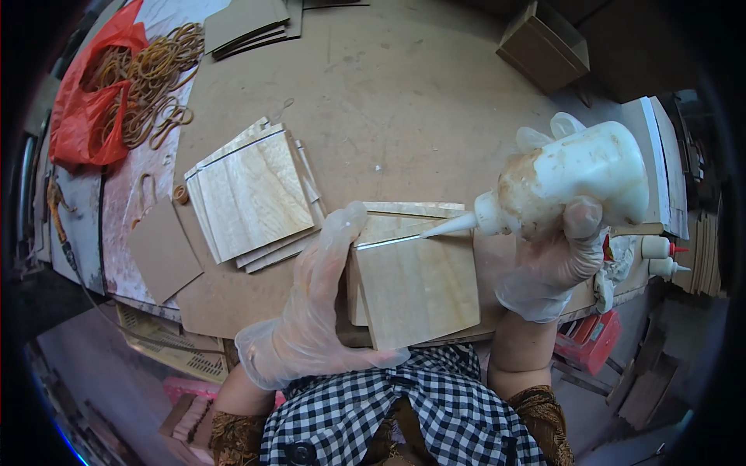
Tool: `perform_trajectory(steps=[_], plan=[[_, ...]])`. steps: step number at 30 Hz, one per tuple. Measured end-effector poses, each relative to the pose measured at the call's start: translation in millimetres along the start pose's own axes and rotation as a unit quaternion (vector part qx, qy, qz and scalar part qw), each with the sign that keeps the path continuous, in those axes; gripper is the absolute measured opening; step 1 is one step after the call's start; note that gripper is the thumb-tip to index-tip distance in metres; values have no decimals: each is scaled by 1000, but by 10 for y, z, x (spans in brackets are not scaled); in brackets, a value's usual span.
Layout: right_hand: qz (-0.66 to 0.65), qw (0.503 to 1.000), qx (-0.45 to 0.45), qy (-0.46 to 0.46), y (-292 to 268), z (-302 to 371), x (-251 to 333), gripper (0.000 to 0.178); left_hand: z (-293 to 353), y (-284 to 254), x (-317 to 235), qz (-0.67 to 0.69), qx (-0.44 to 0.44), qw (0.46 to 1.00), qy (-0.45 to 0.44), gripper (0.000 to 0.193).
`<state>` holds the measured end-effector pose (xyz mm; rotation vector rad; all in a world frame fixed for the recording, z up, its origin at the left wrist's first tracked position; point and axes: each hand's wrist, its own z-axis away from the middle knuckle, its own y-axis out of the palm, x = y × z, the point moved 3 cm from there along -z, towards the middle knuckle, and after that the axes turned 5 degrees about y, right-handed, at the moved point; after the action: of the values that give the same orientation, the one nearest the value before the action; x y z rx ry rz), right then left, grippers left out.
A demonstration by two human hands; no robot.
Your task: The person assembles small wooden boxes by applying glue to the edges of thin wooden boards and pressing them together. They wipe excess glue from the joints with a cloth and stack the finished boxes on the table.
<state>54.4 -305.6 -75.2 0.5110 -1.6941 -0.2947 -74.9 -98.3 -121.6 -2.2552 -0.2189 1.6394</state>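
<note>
My right hand point(571, 248), in a clear plastic glove, is wrapped around a white squeeze glue bottle point(583, 175) with brown smears near its neck. The bottle is tipped to the left, its pointed nozzle touching or just above the groove near the far edge of a pale wooden panel point(420, 291). A white line of glue shows in that groove, left of the nozzle tip. My left hand point(311, 303), also gloved, grips the panel from its left side, fingers at the far left corner and thumb at the near edge. More panels lie underneath.
Left of my hands sits a stack of grooved panels point(252, 194) beside a brown board piece point(165, 250). A red plastic bag point(89, 116) spills rubber bands point(159, 74) at the far left. An open box point(544, 46) stands far right; small white bottles point(655, 248) are at the right edge.
</note>
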Motion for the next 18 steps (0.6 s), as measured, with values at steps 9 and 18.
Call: perform_trajectory(steps=[9,18], plan=[[97,994,-21,-49,-165,-145,163,79,11,23,7,-11,0,1000,-17,128],[117,991,8,-66,-329,-266,234,78,-47,13,-7,-9,-11,1000,4,127]])
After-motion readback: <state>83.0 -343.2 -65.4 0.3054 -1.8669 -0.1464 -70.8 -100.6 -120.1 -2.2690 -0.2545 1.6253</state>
